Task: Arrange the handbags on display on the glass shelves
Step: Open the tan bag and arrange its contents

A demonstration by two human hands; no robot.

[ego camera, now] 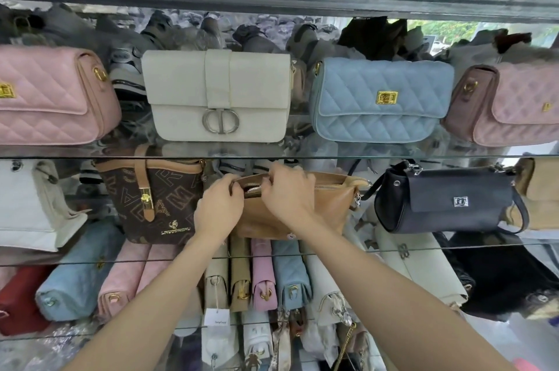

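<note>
A tan leather handbag [326, 204] stands on the middle glass shelf [453, 242], its top zip partly undone at the left end. My left hand [219, 208] grips the bag's left top corner. My right hand [290, 192] pinches the top edge beside the zip opening. To its left stands a brown lettered bag [151, 201] with a tan strap, and a black flap bag [447, 201] sits to its right. On the upper glass shelf [302, 155] sit a pink quilted bag [51, 95], a white bag [217, 95], a blue quilted bag [381, 98] and a dusty pink bag [511, 104].
A white bag [27, 204] stands at the far left of the middle shelf and a beige one [538, 189] at the far right. Below, several bags stand packed side by side, among them a red one [18, 301] and a blue quilted one [75, 277]. A mirror backs the shelves.
</note>
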